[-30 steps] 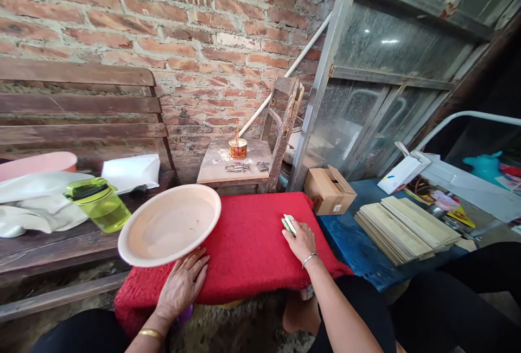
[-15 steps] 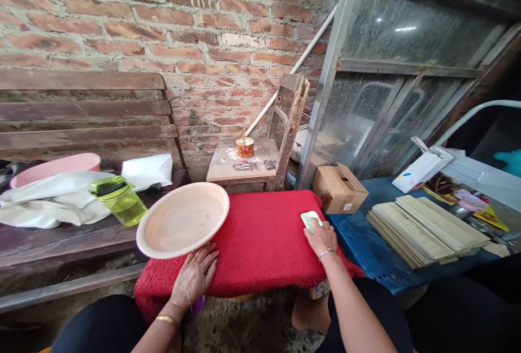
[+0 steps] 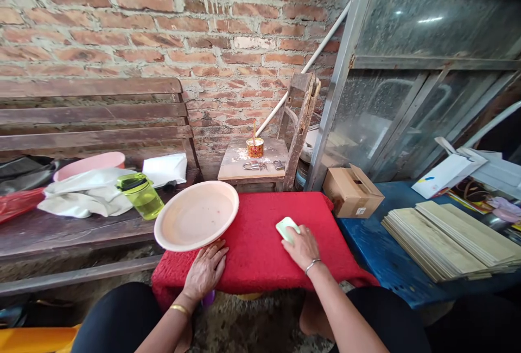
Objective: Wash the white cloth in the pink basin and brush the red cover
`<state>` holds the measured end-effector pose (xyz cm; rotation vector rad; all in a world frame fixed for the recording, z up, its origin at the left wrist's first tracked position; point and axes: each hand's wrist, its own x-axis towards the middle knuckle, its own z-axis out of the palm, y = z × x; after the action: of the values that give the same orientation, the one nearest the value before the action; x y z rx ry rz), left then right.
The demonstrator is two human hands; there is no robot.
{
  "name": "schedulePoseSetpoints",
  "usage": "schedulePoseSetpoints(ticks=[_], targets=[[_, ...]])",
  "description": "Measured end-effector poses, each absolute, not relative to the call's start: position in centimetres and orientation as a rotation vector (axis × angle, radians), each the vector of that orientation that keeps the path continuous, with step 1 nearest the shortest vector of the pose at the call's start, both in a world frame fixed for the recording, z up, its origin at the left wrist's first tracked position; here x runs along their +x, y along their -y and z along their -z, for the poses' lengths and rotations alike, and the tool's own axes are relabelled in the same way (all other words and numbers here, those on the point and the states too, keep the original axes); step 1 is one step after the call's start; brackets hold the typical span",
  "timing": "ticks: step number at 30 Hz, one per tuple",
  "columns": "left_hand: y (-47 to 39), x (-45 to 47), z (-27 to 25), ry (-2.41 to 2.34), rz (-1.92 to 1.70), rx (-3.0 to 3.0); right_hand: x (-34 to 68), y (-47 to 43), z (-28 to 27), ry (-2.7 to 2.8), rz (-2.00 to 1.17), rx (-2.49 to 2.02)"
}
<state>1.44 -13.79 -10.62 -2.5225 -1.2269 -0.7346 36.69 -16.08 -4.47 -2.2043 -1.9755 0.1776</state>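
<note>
A red cloth covers a low table in front of me and hangs over its near edge. My right hand, with a silver bangle at the wrist, is closed on a pale green rounded block pressed against the cloth. Its underside is hidden, so I cannot tell whether it is a brush or soap. My left hand lies flat on the cloth near the front edge, fingers stretched out. Just beyond those fingers a cream-coloured basin stands on the cloth's left part.
On the left, a wooden bench holds a green bottle and a white cloth. A wooden chair bears a tin. To the right, a blue table carries a cardboard box and stacked boards.
My right hand has slid the pale green block leftward over the cloth, toward the middle. My left hand stays by the basin. The whole view has shifted slightly.
</note>
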Motion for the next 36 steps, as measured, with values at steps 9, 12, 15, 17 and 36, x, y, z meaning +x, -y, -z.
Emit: schedulePoseSetpoints(ticks=[9,12,15,17,36], targets=[[13.7,1.4,11.3,1.238,0.726,-2.500,41.1,15.7,2.9,1.696,-0.045,-2.474],[13.7,1.4,11.2,1.238,0.728,-2.507,36.7,15.7,3.7,1.940,-0.132,-2.175],[13.6,1.4,11.0,1.234,0.728,-2.521,35.1,15.5,4.3,2.021,-0.154,-2.100],[13.7,1.4,10.9,1.240,0.737,-2.530,36.6,15.5,4.2,1.965,-0.134,-2.230],[13.9,1.6,10.9,1.281,0.750,-2.543,39.0,15.9,3.6,1.860,-0.202,-2.322]])
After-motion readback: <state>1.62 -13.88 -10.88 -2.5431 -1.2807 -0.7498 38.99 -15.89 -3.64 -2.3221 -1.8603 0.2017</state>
